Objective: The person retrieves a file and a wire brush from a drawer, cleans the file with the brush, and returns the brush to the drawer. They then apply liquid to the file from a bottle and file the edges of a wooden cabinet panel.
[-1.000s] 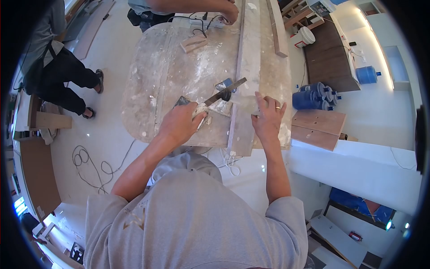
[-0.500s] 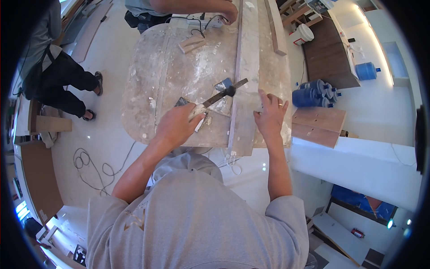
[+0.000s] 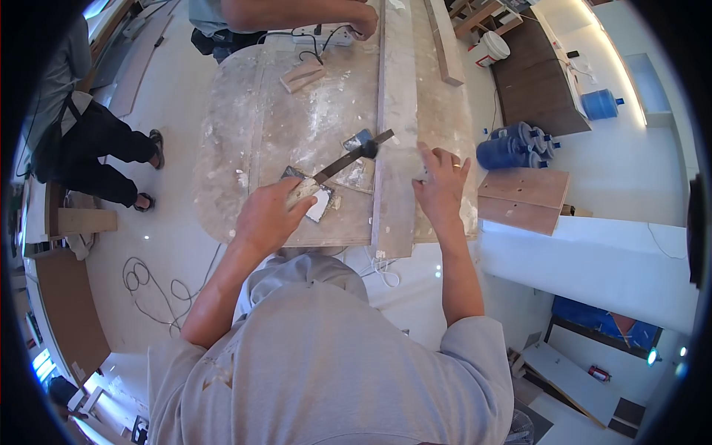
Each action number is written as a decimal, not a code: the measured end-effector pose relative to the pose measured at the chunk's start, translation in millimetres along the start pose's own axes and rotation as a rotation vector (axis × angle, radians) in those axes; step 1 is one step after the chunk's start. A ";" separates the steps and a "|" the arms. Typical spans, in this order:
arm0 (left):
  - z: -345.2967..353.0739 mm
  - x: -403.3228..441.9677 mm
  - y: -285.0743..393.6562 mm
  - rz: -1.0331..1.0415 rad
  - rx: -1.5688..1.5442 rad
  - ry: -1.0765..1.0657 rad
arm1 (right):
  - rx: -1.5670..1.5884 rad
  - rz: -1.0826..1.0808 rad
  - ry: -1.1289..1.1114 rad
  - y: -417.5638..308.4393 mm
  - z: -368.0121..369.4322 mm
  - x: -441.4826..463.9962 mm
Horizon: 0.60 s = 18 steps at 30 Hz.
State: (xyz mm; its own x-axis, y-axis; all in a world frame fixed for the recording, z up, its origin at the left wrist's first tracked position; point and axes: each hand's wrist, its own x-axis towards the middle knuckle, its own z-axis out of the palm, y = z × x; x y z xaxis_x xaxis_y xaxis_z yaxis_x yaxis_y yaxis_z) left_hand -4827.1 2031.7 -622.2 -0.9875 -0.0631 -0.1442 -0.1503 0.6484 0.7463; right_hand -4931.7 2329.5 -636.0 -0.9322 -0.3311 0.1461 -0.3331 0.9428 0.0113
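My left hand (image 3: 267, 216) is wrapped round the pale, stained grip of a hammer (image 3: 340, 165). Its dark shaft and head point up and right, the head over the left edge of a long pale board (image 3: 395, 178). My right hand (image 3: 441, 189) lies at the right side of that board, fingers apart; whether anything small sits between thumb and forefinger I cannot make out. Under the hammer's grip, a dark-edged flat plate with a white patch (image 3: 319, 204) lies on the worktable (image 3: 230, 148). Beyond the shaft is a blue-ended flat piece (image 3: 357, 141).
Another person's hand (image 3: 363, 22) is by a power strip (image 3: 326, 37) at the table's far end. A wood block (image 3: 302, 76) and a second board (image 3: 443, 44) lie on the table. Someone stands at left, near a floor cable (image 3: 141, 285). Blue water bottles (image 3: 512, 148) are at right.
The whole view has shifted slightly, table and boards leftward. My left hand and the hammer have drawn a little left with it, showing more of the white-patched plate. My right hand stays by the board.
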 end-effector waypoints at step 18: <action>-1.1 1.9 0.3 -0.008 -0.071 -0.004 | -0.044 0.063 0.035 22.1 -2.2 10.3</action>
State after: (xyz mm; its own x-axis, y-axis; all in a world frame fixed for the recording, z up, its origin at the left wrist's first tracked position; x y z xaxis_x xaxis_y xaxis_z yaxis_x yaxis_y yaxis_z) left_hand -4829.1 2031.0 -621.5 -0.9861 -0.0653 -0.1525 -0.1613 0.5927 0.7891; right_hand -4948.4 2347.0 -632.1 -0.9455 -0.2699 0.1821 -0.2663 0.9629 0.0442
